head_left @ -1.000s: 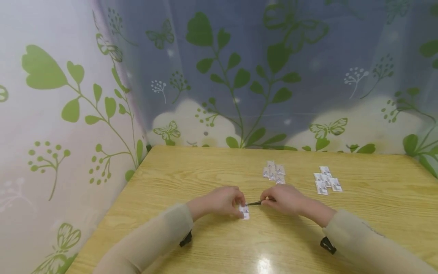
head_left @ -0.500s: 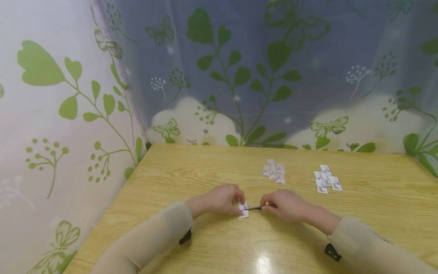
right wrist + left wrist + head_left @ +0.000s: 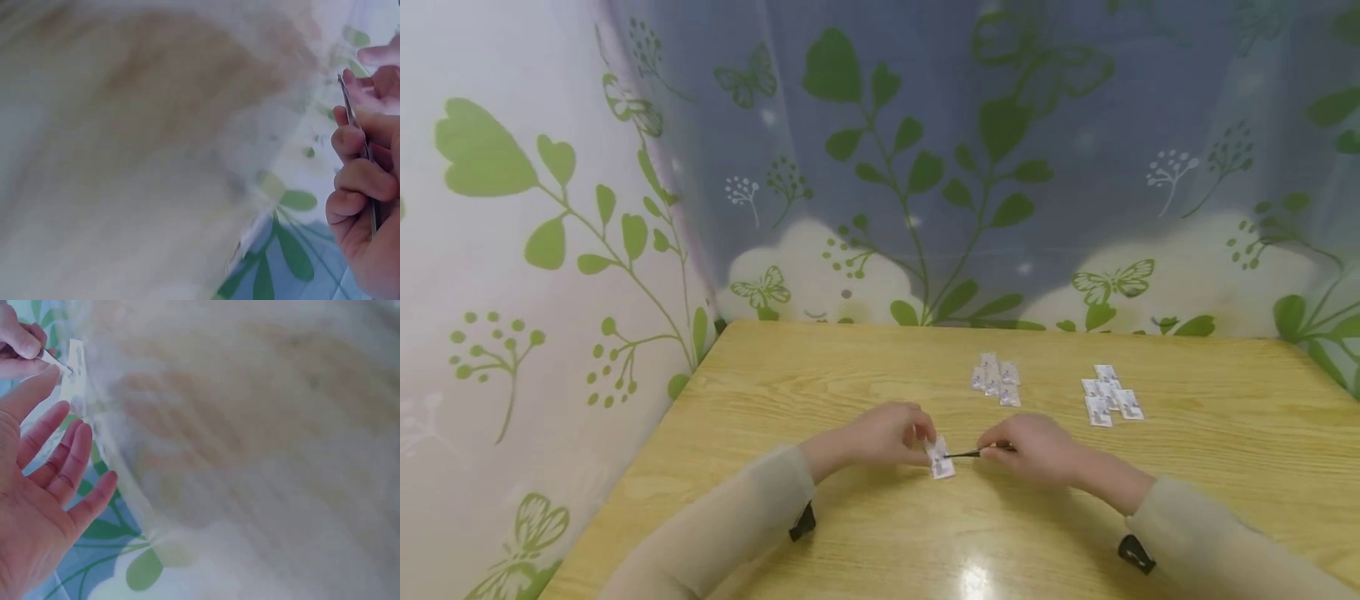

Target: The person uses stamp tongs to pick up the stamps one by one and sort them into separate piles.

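My right hand (image 3: 1037,450) holds a pair of thin metal tweezers (image 3: 351,112), its fingers curled round the shaft. In the head view, the tweezers' tip meets a small flat white packet (image 3: 941,460) with printed marks. The packet (image 3: 76,365) stands tilted up in the left wrist view. Close at the packet's left side is my left hand (image 3: 891,435). The left wrist view shows that hand (image 3: 50,487) with its fingers spread and apart, the thumb near the packet. Whether the thumb touches the packet I cannot tell.
Two groups of similar small packets lie on the wooden table (image 3: 820,367): one group (image 3: 996,380) behind the hands, another (image 3: 1111,395) farther right. A patterned curtain (image 3: 880,208) hangs along the back and left edges.
The tweezers' tip has gone from the packet's top edge to its middle. The packet has turned slightly and shifted a little right, showing more of itself beside the left fingers.
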The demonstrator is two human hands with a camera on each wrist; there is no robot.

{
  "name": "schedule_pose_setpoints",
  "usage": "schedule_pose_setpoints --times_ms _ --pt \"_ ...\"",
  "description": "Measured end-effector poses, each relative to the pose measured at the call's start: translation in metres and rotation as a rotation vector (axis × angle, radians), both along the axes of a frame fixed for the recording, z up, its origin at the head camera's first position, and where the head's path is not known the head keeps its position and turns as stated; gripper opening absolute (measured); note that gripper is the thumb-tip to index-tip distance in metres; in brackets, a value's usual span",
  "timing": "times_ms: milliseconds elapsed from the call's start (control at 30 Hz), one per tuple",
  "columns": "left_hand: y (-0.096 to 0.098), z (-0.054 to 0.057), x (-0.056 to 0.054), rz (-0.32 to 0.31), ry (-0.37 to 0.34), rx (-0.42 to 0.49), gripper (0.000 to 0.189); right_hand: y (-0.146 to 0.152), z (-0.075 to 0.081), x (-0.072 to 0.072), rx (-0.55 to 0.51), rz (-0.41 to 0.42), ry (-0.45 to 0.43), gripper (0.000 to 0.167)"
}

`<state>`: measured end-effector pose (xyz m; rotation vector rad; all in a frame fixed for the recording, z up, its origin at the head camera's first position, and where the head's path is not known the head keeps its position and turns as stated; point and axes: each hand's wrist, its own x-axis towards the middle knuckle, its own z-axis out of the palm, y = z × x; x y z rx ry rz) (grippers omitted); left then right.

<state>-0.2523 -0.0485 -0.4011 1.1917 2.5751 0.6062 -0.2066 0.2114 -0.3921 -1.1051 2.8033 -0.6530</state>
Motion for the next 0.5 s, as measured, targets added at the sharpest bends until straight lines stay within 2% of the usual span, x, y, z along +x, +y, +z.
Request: schedule_pose_setpoints --times_ms 300,500 --pt "-0.022 0.011 -0.005 -0.011 0.047 0.118 0.024 0.065 0.026 0.002 -0.054 -0.146 -0.072 0.025" --pt "-0.041 0.010 -0.007 0.025 0.057 0.165 0.024 0.115 0.030 0.005 -0.082 -0.246 -0.115 0.026"
